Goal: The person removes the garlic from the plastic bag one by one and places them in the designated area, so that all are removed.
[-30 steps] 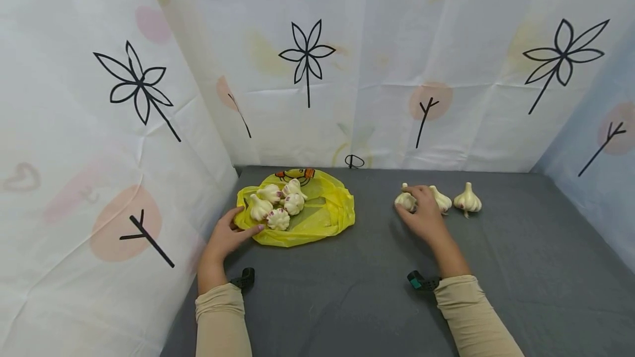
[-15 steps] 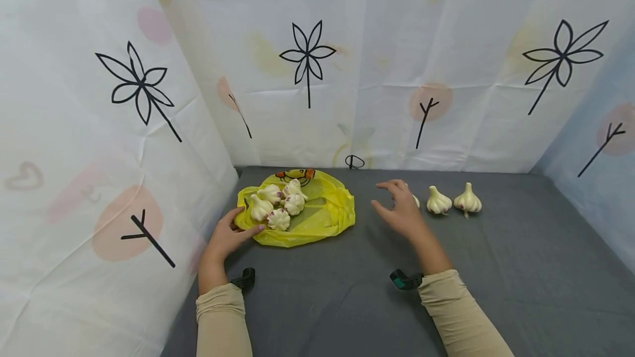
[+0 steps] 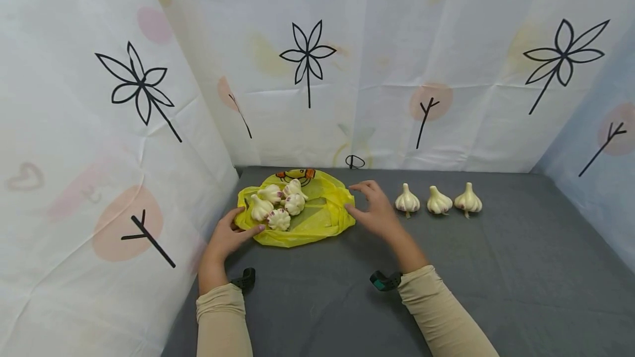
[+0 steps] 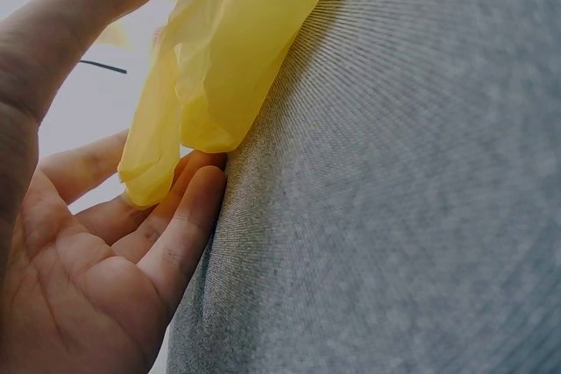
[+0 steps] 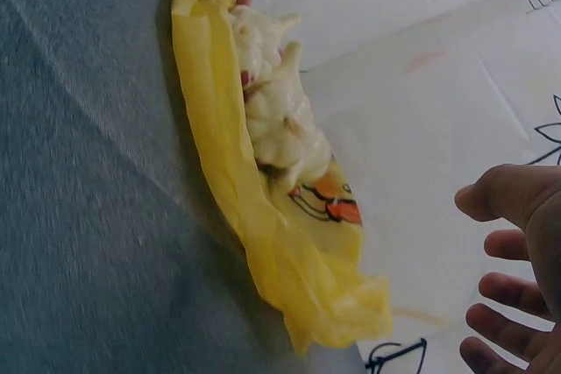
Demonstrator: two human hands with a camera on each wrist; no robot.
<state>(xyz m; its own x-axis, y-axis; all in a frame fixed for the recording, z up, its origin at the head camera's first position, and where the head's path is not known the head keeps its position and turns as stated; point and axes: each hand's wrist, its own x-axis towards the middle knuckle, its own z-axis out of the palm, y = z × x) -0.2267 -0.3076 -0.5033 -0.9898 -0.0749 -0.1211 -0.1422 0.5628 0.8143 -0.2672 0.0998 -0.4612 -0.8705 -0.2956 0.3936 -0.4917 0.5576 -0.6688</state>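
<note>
Right grip is hanging empty by the yellow bag in the head view, having left the garlic bulb it was holding a second ago, now resting beside two others and seemingly placed, with five bulbs lying bagged. In the left wrist view, left grip, fingers relaxed, is touching the bag; the right wrist view is showing empty fingers.

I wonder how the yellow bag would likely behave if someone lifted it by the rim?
The yellow bag would probably sag, as its thin sides look crumpled. It may hang lopsided, since the garlic bulbs inside cluster toward its left; being rounded, they might roll.
</note>
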